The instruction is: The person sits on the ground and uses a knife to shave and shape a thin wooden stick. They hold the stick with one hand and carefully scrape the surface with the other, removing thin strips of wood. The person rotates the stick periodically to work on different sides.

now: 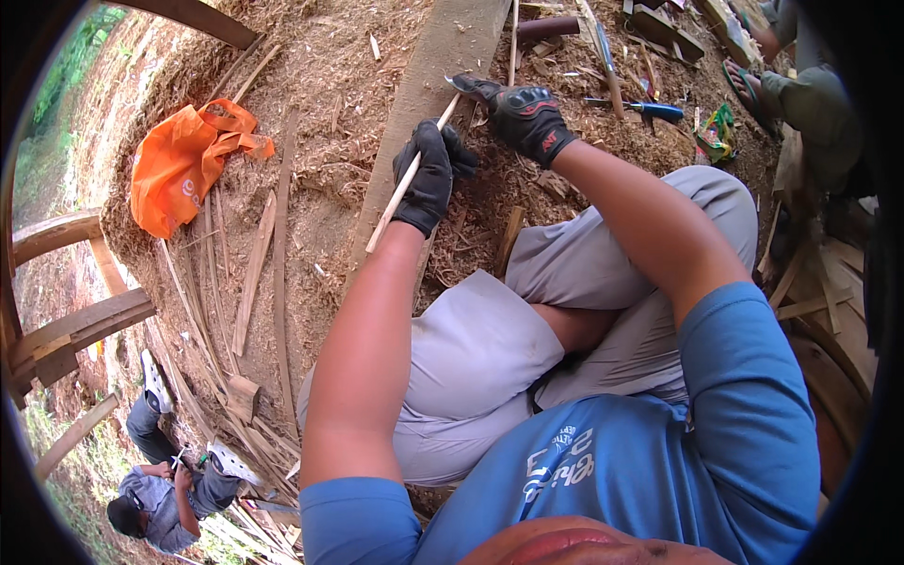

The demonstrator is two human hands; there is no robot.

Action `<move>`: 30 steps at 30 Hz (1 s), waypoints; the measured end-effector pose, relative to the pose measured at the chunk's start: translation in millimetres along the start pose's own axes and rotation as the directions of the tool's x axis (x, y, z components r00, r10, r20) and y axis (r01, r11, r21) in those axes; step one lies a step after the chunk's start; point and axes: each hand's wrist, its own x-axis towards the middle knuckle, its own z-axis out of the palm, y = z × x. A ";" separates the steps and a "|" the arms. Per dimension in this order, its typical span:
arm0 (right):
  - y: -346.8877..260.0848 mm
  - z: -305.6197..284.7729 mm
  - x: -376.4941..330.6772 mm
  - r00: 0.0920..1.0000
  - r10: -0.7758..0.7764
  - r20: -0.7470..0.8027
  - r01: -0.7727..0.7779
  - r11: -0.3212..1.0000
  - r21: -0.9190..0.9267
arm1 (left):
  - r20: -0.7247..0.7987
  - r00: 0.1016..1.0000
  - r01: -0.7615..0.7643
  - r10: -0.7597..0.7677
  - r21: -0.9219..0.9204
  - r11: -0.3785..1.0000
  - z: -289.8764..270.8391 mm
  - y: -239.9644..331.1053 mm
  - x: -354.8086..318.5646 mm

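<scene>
My left hand [428, 174], in a black glove, is wrapped round a thin pale wooden stick [391, 212]. The stick slants from beside my left wrist up to the fingers of my right hand [530, 121]. That hand wears a black glove too, with hard knuckle pads, and its fingers are closed at the stick's upper end. A small shiny curved bit shows at its fingertip; whether it is a blade I cannot tell. Beneath both hands lies a long wide plank [428, 71].
Wood shavings cover the ground. An orange bag [174, 169] lies at the left, with wood strips [254, 273] below it. A blue-handled tool [659, 111] and a dark tube [549, 28] lie at the upper right. Another person [169, 499] sits lower left; someone's sandalled foot [744, 85] shows far right.
</scene>
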 end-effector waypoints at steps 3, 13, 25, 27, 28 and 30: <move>-26.6 8.5 -7.6 0.998 -0.049 0.025 0.049 0.999 -0.020 | -0.100 0.985 -0.100 0.140 0.333 0.938 -16.2 -12.3 10.3; -10.1 -19.6 2.2 1.000 0.017 0.026 -0.016 1.000 -0.017 | -0.052 0.998 -0.023 0.024 0.014 1.000 -8.3 -0.2 -0.7; -22.0 -18.0 -6.1 0.989 -0.116 0.093 0.121 0.991 -0.054 | -0.051 0.999 -0.006 0.008 0.037 0.999 -4.4 -3.4 -1.2; -13.6 -28.6 7.6 0.998 -0.033 0.044 0.038 0.994 -0.104 | 0.002 1.000 -0.007 0.007 0.060 0.998 -6.9 -0.3 -1.5; -16.2 -30.2 8.0 0.998 -0.004 0.061 0.012 0.991 -0.137 | -0.009 0.999 -0.045 0.047 0.113 0.993 -10.5 -0.2 1.2; -44.3 -17.6 -5.6 0.991 -0.036 0.132 0.054 0.989 -0.141 | -0.050 0.991 -0.109 0.121 0.205 0.973 -15.7 -3.5 6.5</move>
